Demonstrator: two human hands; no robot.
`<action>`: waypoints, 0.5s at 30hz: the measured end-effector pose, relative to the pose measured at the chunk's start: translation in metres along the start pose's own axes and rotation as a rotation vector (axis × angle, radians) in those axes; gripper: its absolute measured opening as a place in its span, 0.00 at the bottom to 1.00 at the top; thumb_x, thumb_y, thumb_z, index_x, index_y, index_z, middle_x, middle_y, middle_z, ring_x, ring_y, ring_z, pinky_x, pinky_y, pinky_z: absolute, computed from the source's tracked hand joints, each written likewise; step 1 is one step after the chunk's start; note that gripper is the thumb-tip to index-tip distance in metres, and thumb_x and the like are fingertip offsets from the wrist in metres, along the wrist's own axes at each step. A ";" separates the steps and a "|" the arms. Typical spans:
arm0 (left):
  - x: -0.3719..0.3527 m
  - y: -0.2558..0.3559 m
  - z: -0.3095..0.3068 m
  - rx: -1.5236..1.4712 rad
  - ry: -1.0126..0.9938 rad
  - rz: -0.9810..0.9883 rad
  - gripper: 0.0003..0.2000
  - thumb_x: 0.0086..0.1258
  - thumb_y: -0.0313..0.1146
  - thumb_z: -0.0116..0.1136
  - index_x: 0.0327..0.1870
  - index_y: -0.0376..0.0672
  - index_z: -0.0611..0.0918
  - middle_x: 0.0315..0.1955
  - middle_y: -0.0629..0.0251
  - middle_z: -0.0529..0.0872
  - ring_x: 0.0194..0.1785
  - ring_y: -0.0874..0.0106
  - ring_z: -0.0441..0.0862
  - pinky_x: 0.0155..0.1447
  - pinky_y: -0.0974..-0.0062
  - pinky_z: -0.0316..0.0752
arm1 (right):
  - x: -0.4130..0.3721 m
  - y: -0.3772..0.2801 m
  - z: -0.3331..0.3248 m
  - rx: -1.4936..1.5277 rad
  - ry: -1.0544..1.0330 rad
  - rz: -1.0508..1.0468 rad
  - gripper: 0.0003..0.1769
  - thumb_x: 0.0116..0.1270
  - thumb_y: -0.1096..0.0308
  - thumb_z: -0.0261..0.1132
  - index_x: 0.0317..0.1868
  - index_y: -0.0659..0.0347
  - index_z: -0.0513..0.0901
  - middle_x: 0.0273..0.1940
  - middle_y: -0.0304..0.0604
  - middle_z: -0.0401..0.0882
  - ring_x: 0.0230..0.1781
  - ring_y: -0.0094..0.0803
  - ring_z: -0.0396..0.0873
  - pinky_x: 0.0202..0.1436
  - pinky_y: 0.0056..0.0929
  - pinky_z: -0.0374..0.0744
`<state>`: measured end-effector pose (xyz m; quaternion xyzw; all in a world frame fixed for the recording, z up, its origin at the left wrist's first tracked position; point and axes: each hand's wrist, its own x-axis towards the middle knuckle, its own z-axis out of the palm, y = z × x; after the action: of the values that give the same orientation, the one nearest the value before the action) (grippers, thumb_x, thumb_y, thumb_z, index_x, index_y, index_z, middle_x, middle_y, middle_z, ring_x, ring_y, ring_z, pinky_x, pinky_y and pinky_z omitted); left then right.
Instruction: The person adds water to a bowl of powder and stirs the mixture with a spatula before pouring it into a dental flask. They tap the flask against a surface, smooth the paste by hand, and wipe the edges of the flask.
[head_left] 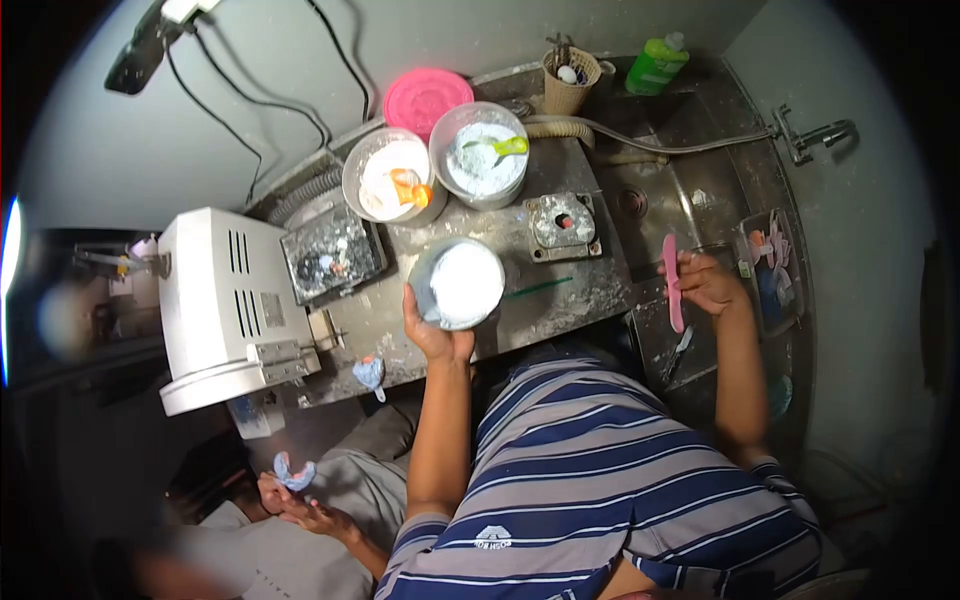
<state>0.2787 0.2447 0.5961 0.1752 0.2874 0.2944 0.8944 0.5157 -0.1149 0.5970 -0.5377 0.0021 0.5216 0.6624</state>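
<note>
My left hand (435, 335) grips a grey bowl (425, 290) from its near side, above the worktop; white powder (467, 283) lies inside it. Out to the right, my right hand (707, 284) holds a pink spatula (673, 285) upright between its fingers, over the sink area. Behind the bowl stand two tubs of powder, one (362, 172) with an orange scoop (410, 188) and one (450, 180) with a green scoop (510, 146). A metal plate with a dusty block (562, 227) sits right of the bowl.
A white machine (235, 300) and a dusty tray (335, 258) stand left. A blue impression tray (369, 374) lies at the table edge. A co-worker's hands (305, 510) hold another impression (294, 472) at lower left. Behind are a pink lid (425, 98), wicker cup (570, 88) and green bottle (656, 66).
</note>
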 end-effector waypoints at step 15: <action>0.004 -0.033 -0.027 -0.012 -0.017 -0.060 0.25 0.77 0.50 0.43 0.61 0.36 0.75 0.56 0.57 0.82 0.61 0.61 0.79 0.66 0.60 0.72 | 0.077 -0.057 0.247 -1.940 -0.356 -0.688 0.11 0.65 0.70 0.61 0.46 0.60 0.82 0.32 0.46 0.84 0.32 0.38 0.85 0.31 0.36 0.79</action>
<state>0.2789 0.2261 0.5579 0.1637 0.2831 0.2675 0.9064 0.4526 0.1217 0.6983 -0.7257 -0.6686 0.1544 0.0498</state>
